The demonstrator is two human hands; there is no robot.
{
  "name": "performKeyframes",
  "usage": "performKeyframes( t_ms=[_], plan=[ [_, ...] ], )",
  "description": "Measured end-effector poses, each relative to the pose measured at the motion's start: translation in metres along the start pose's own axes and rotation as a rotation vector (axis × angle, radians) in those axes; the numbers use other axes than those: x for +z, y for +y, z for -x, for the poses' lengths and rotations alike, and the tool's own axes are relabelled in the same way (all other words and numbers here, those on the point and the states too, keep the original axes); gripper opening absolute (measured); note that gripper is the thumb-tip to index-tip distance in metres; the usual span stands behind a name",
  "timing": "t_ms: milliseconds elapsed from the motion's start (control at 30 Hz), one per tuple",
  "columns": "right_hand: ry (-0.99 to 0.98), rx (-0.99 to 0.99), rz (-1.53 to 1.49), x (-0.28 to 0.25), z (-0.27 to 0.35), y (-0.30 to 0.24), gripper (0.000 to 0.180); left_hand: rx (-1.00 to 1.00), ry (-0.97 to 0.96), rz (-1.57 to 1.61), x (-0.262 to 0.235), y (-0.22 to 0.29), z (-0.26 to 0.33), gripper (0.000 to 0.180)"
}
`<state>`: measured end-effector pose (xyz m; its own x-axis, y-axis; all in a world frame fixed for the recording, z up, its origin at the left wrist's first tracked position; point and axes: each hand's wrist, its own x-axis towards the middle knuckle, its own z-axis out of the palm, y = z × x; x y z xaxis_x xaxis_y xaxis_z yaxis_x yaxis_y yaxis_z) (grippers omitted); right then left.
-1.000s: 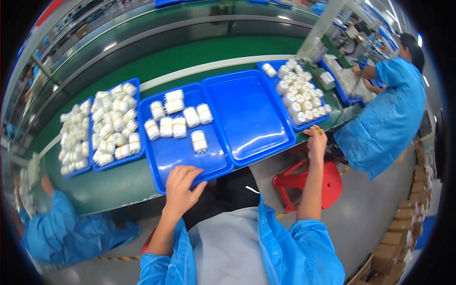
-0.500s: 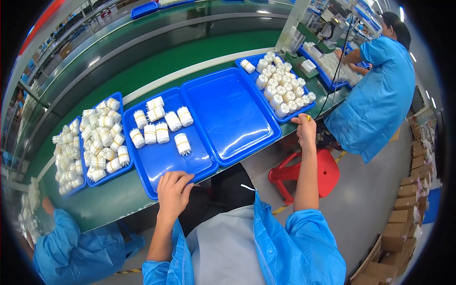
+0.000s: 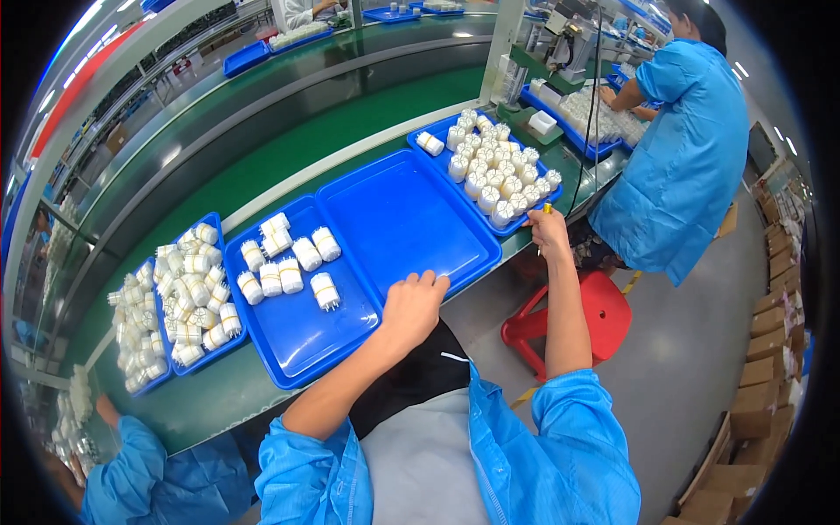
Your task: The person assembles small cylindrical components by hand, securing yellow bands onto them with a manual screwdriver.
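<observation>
Over the near rim of an empty blue tray, the fingers of my left hand are bent and closed; the thumb is mostly hidden. My right hand is closed round a thin tool with a yellow end, most of it covered by the fingers. That hand is at the near corner of another blue tray, where white cylindrical parts stand in close rows. To the left, a blue tray carries several white parts with yellowish bands and pins.
Two more trays of piled banded parts stand farther left. A co-worker in blue works at the right bench; another's blue sleeve is at lower left. A red stool stands below the bench, with cardboard boxes along the right.
My left hand has moved right, from the near rim of the tray with banded parts to that of the empty tray. The right hand stays by the right tray's corner. The view has shifted.
</observation>
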<state>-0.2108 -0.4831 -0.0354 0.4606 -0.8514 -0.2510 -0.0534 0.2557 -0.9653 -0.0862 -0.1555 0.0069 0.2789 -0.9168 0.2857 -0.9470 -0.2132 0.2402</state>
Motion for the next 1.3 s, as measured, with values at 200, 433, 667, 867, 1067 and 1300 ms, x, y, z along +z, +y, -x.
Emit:
performKeyframes(
  t_ms=[200,433,667,867,1067,1300],
  plan=[
    [0.017,-0.047,-0.031,0.008,0.020,0.003,0.008,0.011,0.273,0.127,-0.111,-0.011,-0.016,0.013],
    [0.108,-0.070,-0.134,0.060,0.101,0.043,0.025,0.085,0.448,0.006,-0.147,0.000,-0.066,0.015],
    [0.007,-0.087,-0.229,0.119,0.167,0.067,0.025,0.251,0.369,0.036,-0.096,0.039,-0.122,0.016],
    [-0.073,-0.033,-0.149,0.152,0.186,0.084,0.023,0.311,0.270,0.047,-0.047,0.071,-0.161,0.019],
    [-0.086,-0.124,-0.179,0.151,0.183,0.104,0.026,0.278,0.227,0.059,-0.003,0.080,-0.190,0.020],
    [-0.128,-0.266,-0.178,0.155,0.178,0.109,0.031,0.137,0.188,0.100,0.042,0.070,-0.211,0.029]
  ],
)
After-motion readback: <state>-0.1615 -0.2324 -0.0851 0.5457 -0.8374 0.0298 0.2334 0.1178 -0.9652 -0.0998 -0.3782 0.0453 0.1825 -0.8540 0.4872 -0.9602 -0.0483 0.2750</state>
